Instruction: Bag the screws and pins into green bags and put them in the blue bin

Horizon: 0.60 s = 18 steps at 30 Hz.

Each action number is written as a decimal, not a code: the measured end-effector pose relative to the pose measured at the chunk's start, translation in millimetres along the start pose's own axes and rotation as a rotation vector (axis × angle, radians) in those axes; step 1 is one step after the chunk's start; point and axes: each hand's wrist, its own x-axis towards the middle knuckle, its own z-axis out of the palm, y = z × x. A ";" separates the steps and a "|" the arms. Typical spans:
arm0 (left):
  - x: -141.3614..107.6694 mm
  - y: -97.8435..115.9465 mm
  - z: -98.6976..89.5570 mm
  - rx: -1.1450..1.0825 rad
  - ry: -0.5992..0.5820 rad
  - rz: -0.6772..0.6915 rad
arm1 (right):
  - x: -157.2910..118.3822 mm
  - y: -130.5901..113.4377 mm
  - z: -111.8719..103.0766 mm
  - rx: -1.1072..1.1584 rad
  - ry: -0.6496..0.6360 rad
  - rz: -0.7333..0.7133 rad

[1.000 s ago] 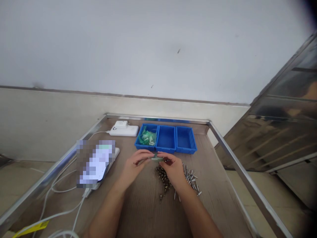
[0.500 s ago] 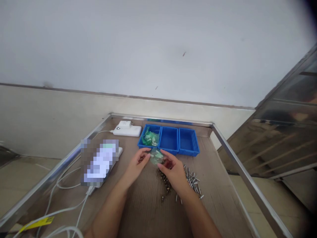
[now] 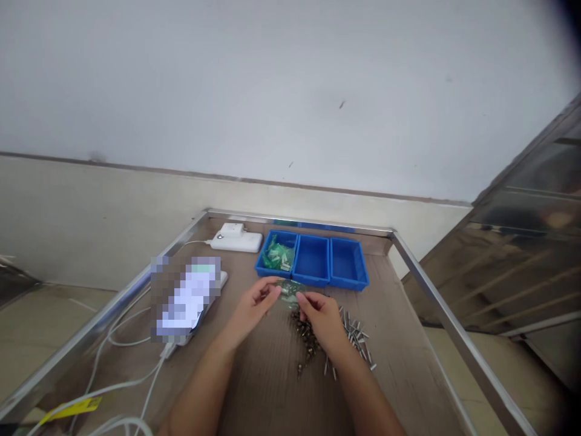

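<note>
A small clear greenish plastic bag [image 3: 289, 292] is stretched between my two hands, over the cardboard-covered surface. My left hand [image 3: 258, 303] pinches its left side between thumb and fingers. On the other side, my right hand [image 3: 321, 316] grips the bag's right edge. What the bag contains, if anything, is too blurred to make out. Small brass-coloured metal fittings [image 3: 305, 336] lie in a pile below and partly behind my right hand. Beside that wrist, silver metal pins [image 3: 358, 339] are scattered. A left blue bin [image 3: 259, 269] behind my hands holds green-tinted bags [image 3: 279, 253] with pale pieces.
Two more blue bins [image 3: 311, 259] adjoin the first. A white power strip [image 3: 236, 242] with a plugged-in adapter sits at the back left. A blurred-out phone [image 3: 186, 303] and white cables [image 3: 113, 384] occupy the left. Metal rails [image 3: 454, 321] border the surface.
My right fingers have closed into a tighter pinch on the bag, and the bag looks flatter. The view has shifted slightly.
</note>
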 end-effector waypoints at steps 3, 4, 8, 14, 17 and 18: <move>-1.2 -2.1 -1.3 0.050 0.049 0.018 | 0.6 1.8 1.4 0.118 -0.011 0.085; -1.5 -2.8 -1.7 0.058 0.061 0.020 | 0.9 2.3 2.5 0.163 -0.029 0.116; -2.6 -1.8 -2.3 0.072 0.060 0.009 | 2.1 1.7 6.7 0.331 -0.121 0.288; -1.2 2.4 -1.6 0.144 0.084 -0.039 | 2.2 5.3 4.1 0.305 -0.115 0.347; 1.8 -2.2 -3.3 0.200 0.087 -0.032 | 3.3 6.5 1.7 0.177 -0.051 0.229; 3.0 -4.3 -4.4 0.222 0.085 -0.023 | 5.2 4.6 1.5 0.120 -0.019 0.176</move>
